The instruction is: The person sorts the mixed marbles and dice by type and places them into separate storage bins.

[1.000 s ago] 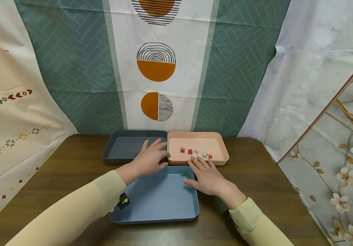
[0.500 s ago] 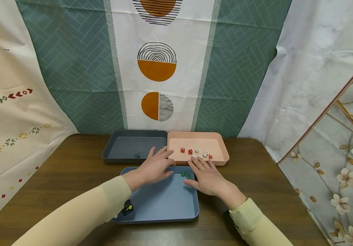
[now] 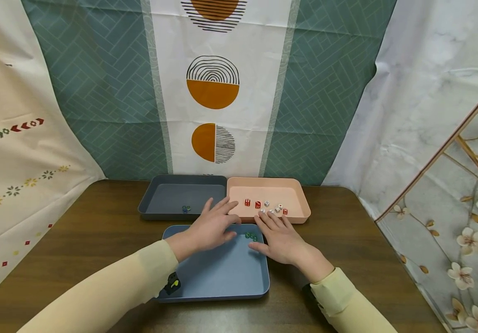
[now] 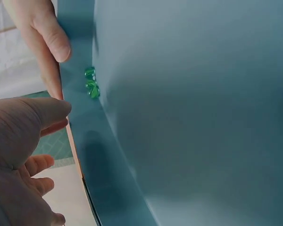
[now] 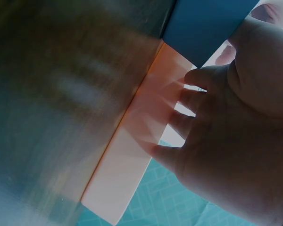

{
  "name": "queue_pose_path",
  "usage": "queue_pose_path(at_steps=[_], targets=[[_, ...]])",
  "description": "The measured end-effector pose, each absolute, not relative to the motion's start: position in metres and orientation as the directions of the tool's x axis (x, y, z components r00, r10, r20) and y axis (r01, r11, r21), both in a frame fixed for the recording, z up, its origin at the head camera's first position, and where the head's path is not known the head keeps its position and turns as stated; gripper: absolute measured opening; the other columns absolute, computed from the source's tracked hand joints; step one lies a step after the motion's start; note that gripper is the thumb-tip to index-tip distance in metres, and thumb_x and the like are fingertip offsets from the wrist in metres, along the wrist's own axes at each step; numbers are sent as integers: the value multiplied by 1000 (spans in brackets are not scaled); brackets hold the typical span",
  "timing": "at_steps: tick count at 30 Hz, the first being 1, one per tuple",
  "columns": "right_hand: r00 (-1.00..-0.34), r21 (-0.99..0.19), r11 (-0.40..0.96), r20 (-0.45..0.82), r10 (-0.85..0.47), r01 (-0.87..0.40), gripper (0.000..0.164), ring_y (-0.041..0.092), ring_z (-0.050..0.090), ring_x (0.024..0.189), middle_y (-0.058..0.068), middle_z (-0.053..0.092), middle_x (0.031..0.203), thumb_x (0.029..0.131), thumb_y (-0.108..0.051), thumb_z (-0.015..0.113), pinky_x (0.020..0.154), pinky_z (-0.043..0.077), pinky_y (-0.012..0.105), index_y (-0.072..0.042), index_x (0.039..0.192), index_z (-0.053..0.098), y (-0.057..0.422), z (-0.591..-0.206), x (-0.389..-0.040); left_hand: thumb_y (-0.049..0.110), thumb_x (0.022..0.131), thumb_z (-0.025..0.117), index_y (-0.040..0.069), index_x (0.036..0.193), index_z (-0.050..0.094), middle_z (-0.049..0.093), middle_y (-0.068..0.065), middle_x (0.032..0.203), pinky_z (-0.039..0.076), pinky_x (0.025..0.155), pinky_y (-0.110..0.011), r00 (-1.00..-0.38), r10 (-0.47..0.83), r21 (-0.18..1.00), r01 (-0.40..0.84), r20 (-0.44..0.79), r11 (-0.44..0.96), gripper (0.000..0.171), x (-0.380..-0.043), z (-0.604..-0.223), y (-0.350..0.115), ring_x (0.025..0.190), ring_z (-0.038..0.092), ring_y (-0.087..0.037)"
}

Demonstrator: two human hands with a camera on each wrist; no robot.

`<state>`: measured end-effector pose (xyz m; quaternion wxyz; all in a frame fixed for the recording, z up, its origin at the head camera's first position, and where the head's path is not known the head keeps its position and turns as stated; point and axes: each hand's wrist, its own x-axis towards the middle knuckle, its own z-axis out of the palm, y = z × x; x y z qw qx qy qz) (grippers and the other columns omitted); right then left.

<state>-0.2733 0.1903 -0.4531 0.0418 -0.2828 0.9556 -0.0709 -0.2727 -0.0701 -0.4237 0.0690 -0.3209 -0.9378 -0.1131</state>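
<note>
My left hand (image 3: 211, 226) hovers over the far edge of the blue tray (image 3: 222, 277), fingers relaxed and spread, holding nothing. The right hand (image 3: 282, 243) lies with straight fingers across that tray's far right corner, fingertips at the front rim of the pink tray (image 5: 127, 146). Several green glass marbles (image 4: 92, 84) sit in the blue tray's far right corner, between the two hands. In the pink tray lie red dice (image 3: 257, 205) and white dice (image 3: 266, 204), the nearest partly hidden by the right fingertips. A few small blue and green marbles (image 3: 186, 209) lie in the dark grey tray (image 3: 172, 194).
The grey and pink trays stand side by side at the back of the wooden table (image 3: 76, 245), right behind the blue one. A patterned curtain (image 3: 110, 92) hangs behind the table, with light cloths at both sides.
My left hand has drawn back from over the grey tray, to the right and slightly nearer, uncovering the small marbles there. My right hand has stayed in place.
</note>
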Motion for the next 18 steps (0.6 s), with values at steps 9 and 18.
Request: queue_pose_path(at_steps=[9, 18], targets=[[-826, -184, 816, -32, -563, -549, 93, 39, 18, 168, 14, 25, 182, 109, -69, 52, 133, 8, 65, -6, 174, 31, 190, -446, -268, 24, 97, 89, 22, 126, 84, 48, -19, 169, 19, 121, -84, -783, 599, 192, 622, 167, 759, 29, -275, -429, -68, 162, 30, -51], [-827, -162, 819, -28, -562, -551, 94, 39, 17, 168, 13, 24, 182, 110, -70, 50, 133, 8, 66, -6, 175, 30, 190, -448, -271, 25, 98, 89, 23, 129, 84, 47, -18, 170, 18, 122, -83, -784, 608, 194, 620, 122, 760, 32, -278, -433, -64, 163, 28, -49]])
